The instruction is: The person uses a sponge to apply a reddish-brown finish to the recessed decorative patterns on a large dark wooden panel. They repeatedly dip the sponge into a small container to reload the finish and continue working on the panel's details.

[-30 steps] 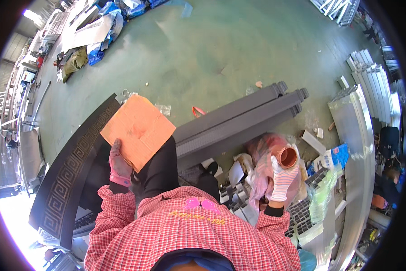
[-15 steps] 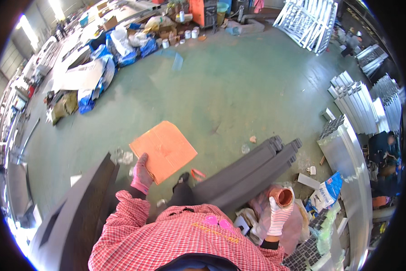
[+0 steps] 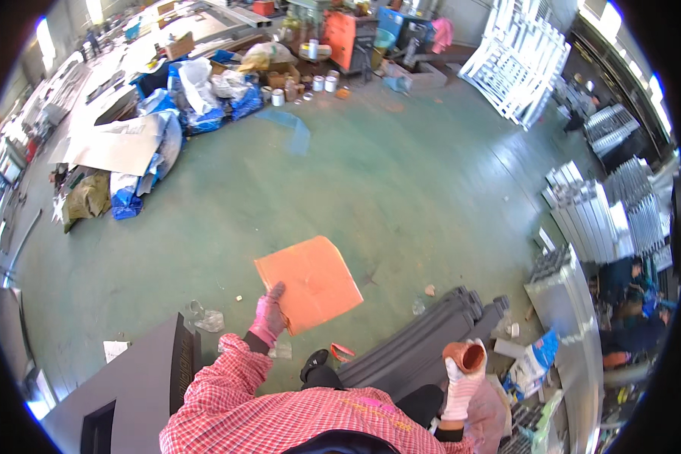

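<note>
My left hand [image 3: 268,316], in a pink glove, grips a flat orange sheet [image 3: 310,284] that looks like cardboard. Its fingers are closed on the left edge, and the sheet is held out above the floor. In a white-and-pink striped glove, my right hand [image 3: 459,390] is wrapped round a reddish-brown, open-mouthed cup or short tube [image 3: 461,354]. The mouth of it tilts up and to the right; what is inside cannot be made out. Just beyond the right hand lie long dark grey bars [image 3: 408,333], apart from the sheet.
A dark grey metal panel [image 3: 132,386] with a cut-out stands at my left. On the right are a blue-and-white bag [image 3: 533,363] and silvery metal profiles [image 3: 571,310]. White frames [image 3: 514,64] lean at the back right. Sheeting and bags [image 3: 193,91] heap at the back left.
The view has tilted up, so the floor things sit lower in the picture. The orange sheet has shifted right and turned a little. The cup's mouth now tips further right.
</note>
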A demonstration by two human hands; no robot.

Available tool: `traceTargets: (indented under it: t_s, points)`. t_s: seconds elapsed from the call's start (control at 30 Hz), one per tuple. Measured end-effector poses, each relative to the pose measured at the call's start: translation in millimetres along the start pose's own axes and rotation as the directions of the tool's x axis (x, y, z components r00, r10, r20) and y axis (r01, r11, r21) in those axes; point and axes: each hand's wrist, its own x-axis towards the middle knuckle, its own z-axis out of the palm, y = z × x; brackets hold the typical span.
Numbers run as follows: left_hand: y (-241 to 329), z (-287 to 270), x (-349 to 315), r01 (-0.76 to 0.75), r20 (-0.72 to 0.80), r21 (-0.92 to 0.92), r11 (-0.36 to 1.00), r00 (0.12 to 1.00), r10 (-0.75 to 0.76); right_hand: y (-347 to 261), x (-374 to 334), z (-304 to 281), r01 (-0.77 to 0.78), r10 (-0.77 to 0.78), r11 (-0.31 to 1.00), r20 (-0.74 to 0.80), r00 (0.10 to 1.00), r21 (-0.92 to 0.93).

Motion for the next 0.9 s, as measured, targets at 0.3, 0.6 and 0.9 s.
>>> traceTargets:
  t_s: [0.3, 0.6, 0.9]
  points:
    - [24, 22, 20, -0.014, -0.029, -0.044, 0.999, 1.0, 0.012, 24, 64, 43, 0.055, -0.061, 0.993, 0.058, 0.996, 0.108]
    - [40, 13, 52, -0.226, -0.127, -0.164, 0.96, 0.97, 0.207, 14, 164, 175, -0.013, -0.029, 0.993, 0.339, 0.94, 0.12]
    - [73, 62, 122, -0.484, -0.282, -0.092, 0.87, 0.851, 0.444, 8, 322, 349, 0.226, -0.181, 0.974, 0.661, 0.729, 0.018]
